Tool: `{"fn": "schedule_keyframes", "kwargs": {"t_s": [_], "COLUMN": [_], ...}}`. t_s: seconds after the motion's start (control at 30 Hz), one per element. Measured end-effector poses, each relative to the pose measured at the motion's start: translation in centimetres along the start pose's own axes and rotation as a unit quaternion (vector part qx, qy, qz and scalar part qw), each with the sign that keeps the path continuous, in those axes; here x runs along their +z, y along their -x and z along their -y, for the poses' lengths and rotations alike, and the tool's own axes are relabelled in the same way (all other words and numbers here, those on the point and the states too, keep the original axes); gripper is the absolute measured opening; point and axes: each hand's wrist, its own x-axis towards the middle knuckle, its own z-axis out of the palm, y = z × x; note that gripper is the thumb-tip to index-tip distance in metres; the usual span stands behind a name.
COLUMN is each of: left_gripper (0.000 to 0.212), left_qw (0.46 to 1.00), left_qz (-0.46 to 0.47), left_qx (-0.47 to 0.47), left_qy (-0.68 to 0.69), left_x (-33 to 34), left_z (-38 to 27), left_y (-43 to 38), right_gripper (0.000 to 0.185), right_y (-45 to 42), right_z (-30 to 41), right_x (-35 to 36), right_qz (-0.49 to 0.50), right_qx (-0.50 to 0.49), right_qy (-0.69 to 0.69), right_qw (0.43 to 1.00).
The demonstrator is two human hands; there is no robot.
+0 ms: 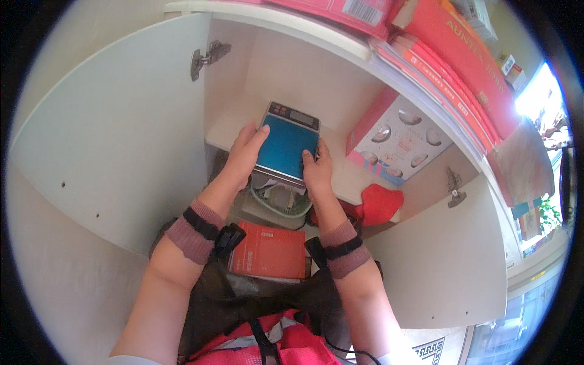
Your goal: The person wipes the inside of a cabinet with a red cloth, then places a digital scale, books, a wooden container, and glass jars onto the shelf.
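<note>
Between both hands I hold a flat digital scale (287, 146) with a blue top plate, a small display and several buttons at its far end. My left hand (245, 153) grips its left side, thumb on the plate's edge. Around the right side my right hand (318, 169) is closed, its thumb also on top. The scale is over the front part of a white cabinet shelf (344, 182); whether it touches the shelf is hidden. Below its near edge, a pale green basket (273, 207) with items inside shows on a lower level.
Cabinet doors stand open at left (123, 123) and right (447, 260). A patterned gift box (397, 137) and a red cloth item (382, 205) occupy the shelf's right side. Red books (269, 251) lie low before me. Books and red bags (465, 59) are on the cabinet top.
</note>
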Motion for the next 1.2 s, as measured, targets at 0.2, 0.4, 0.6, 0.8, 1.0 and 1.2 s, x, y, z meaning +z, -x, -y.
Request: {"fn": "schedule_keyframes", "kwargs": {"t_s": [0.2,0.4,0.6,0.8,1.0,1.2], "left_gripper": [0.083,0.085,0.077,0.058,0.05,0.037], "left_qw": [1.0,1.0,0.997,0.99,0.992,0.989], "left_qz": [-0.002,-0.007,-0.01,-0.059,-0.075,-0.142], "left_qx": [-0.001,-0.017,0.045,0.051,0.012,-0.003], "left_qy": [-0.011,-0.025,-0.065,-0.118,-0.103,-0.051], "left_x": [-0.4,-0.5,-0.8,-1.2,0.6,-3.8], "left_z": [2.9,3.9,6.5,7.3,5.8,6.1], "left_y": [-5.1,-7.2,-9.6,-9.6,-7.1,-7.1], "right_gripper": [0.054,0.058,0.06,0.067,0.071,0.019], "right_y": [-3.4,-4.7,-5.8,-3.7,-1.2,4.8], "right_z": [-4.2,-5.7,-7.4,-7.0,-6.3,-1.7], "right_x": [2.2,3.1,3.5,2.1,-0.7,-4.1], "right_qz": [-0.007,-0.011,0.002,0.031,0.088,0.01], "right_qx": [0.027,0.052,0.052,0.137,0.1,0.105], "right_qy": [0.052,0.094,0.12,-0.004,-0.031,-0.24], "right_qw": [0.998,0.994,0.991,0.99,0.991,0.965]}}
